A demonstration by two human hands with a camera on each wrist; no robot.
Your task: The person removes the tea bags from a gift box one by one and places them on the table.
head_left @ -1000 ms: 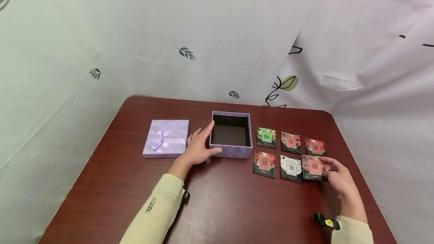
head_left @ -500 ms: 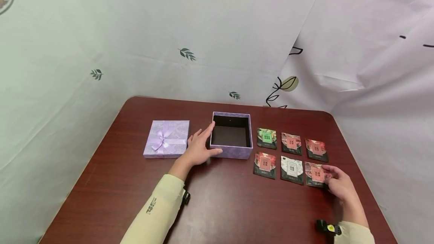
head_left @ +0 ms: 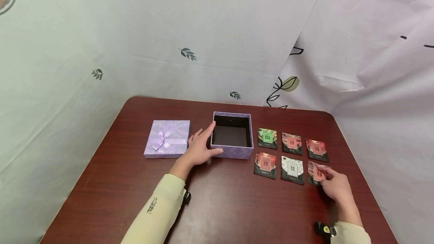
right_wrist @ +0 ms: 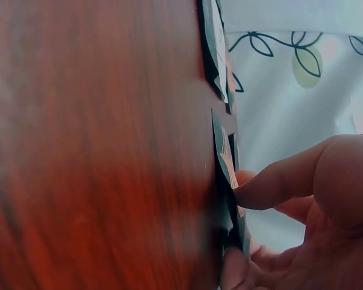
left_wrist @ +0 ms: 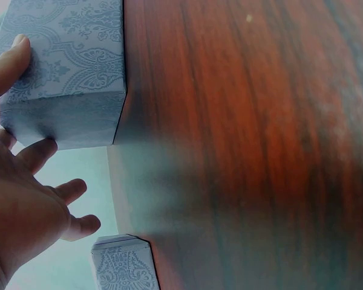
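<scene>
My left hand [head_left: 199, 148] rests against the near left corner of a lidless purple box [head_left: 234, 152], dark inside. Its fingers are spread, the thumb [left_wrist: 15, 63] on the patterned front wall and a fingertip at the side. At the right of the table, my right hand [head_left: 335, 184] pinches a red-and-black sachet [head_left: 313, 174] by its right part. In the right wrist view the thumb [right_wrist: 266, 187] lies on the sachet's printed face, with a fingertip below its edge. The sachet lies low over the table at the right end of the front row.
Beside it lie a white sachet [head_left: 292, 169] and a red one [head_left: 265, 164]. Behind them are a green sachet [head_left: 267, 138] and two red ones [head_left: 291, 143]. A purple lid with a bow [head_left: 167, 138] lies left of the box. Patterned cloth [head_left: 203, 48] hangs behind the table [head_left: 237, 206].
The right hand has brought the sachet toward the near right, off the back-row sachet it overlapped, into line with the front row. The left hand has stayed at the box.
</scene>
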